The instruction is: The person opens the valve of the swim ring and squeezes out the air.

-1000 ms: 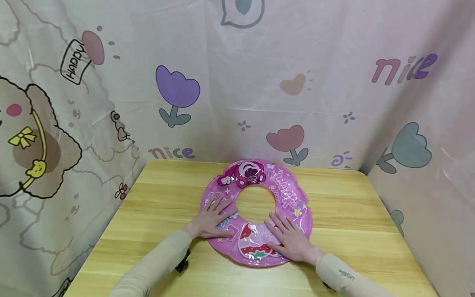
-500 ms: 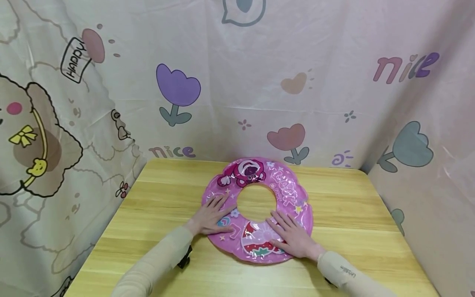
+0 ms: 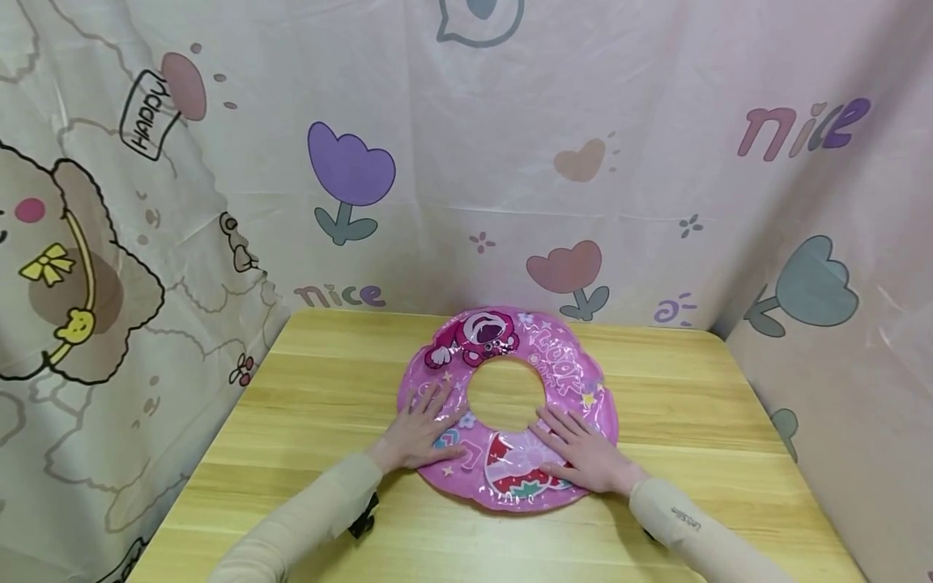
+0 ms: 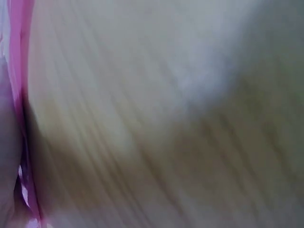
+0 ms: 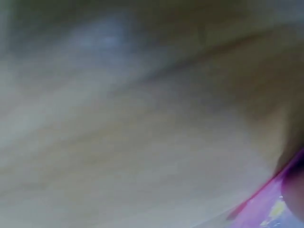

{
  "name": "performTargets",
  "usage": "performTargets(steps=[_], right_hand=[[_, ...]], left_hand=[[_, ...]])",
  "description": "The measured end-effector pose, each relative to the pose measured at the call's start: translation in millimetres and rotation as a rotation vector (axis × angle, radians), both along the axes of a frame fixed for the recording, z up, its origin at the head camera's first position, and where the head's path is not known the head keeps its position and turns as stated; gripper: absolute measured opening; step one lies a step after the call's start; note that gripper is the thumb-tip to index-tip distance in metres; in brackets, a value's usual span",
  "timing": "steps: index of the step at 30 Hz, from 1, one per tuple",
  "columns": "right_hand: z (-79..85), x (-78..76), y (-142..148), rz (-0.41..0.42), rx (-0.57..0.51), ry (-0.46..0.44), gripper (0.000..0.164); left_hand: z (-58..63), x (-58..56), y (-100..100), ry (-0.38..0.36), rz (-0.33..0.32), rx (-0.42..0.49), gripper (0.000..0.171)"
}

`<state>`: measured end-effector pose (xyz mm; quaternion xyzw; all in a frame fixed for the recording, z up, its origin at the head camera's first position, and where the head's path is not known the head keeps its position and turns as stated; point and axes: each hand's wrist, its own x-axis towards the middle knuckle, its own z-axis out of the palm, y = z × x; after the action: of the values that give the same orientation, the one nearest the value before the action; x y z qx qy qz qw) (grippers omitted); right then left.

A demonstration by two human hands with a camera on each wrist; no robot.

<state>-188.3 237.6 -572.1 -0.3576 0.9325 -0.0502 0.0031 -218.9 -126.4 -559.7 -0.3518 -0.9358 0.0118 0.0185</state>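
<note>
A pink inflatable swim ring lies flat on the wooden table, its glossy vinyl printed with a bear, lettering and strawberries. My left hand rests on its left side with fingers spread and straight. On the lower right part lies my right hand, palm down, fingers extended toward the centre hole. The ring looks soft, with creases along its outer rim. In the left wrist view, only a strip of the swim ring shows at the left edge; the right wrist view catches a corner of the swim ring.
Behind the table hangs a pale curtain printed with flowers and words; a printed side curtain runs along the left. A black wrist strap piece shows under the left sleeve. Bare wood surrounds the ring.
The ring has turned slightly counterclockwise, its strawberry print shifting right and the bear a little left. My right hand has moved slightly up and right with it; both palms stay on the vinyl.
</note>
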Motion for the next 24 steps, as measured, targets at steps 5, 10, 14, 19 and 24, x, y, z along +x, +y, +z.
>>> performTargets(steps=[5, 10, 14, 19, 24], right_hand=[[2.5, 7.5, -5.1, 0.033, 0.016, 0.095, 0.062], [2.8, 15.0, -11.4, 0.075, 0.025, 0.075, 0.056], [4.1, 17.8, -14.3, 0.095, 0.057, 0.115, 0.056], [0.6, 17.7, -14.3, 0.125, 0.06, 0.191, 0.06], [-3.3, 17.6, -11.9, 0.112, 0.012, 0.125, 0.081]], left_hand=[[3.6, 0.6, 5.2, 0.194, -0.292, -0.099, 0.054], [2.7, 0.5, 5.5, 0.138, -0.371, -0.127, 0.052], [1.1, 1.4, 6.5, 0.075, -0.413, -0.102, 0.055], [-2.8, 4.1, 6.1, -0.022, -0.404, -0.039, 0.075], [-8.3, 2.5, 3.6, -0.046, -0.369, -0.034, 0.09]])
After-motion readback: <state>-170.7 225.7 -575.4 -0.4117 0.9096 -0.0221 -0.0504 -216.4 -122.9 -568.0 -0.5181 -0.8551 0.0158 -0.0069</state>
